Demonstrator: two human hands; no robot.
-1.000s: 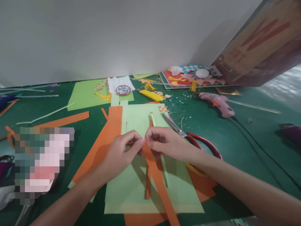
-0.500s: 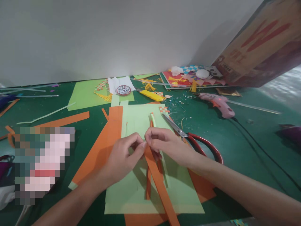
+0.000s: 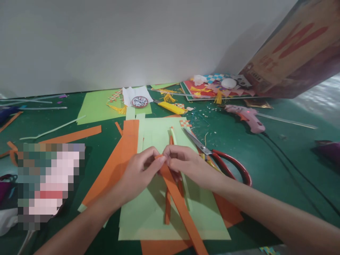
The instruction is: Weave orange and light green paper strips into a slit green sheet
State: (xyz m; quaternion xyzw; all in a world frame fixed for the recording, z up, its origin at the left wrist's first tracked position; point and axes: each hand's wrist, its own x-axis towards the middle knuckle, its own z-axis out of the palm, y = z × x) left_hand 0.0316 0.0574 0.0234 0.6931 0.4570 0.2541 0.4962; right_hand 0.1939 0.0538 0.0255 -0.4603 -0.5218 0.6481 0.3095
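Both my hands pinch the top end of a long orange paper strip (image 3: pixel 176 198), which slants down toward me past the near edge of the green paper. My left hand (image 3: pixel 143 168) has thumb and index finger closed on the strip's end. Fingers curled, my right hand (image 3: pixel 187 163) grips the same end, its fingertips nearly touching the left ones. Under them lies a pale green paper sheet (image 3: pixel 138 223), with narrower orange strips (image 3: pixel 167 209) on it. Red-handled scissors (image 3: pixel 236 164) rest by my right wrist, blades pointing away.
A pink glue gun (image 3: pixel 251 118) with a black cord lies at the right. A yellow craft knife (image 3: pixel 172 107) is behind the green sheet. Orange paper (image 3: pixel 114 170) sits on the left, near a blurred-out object (image 3: pixel 53 184). A brown bag (image 3: pixel 300 53) stands at the back right.
The strip's top end now shows folded over between my left thumb and index finger. Both hands have shifted only slightly; the things around them stay put.
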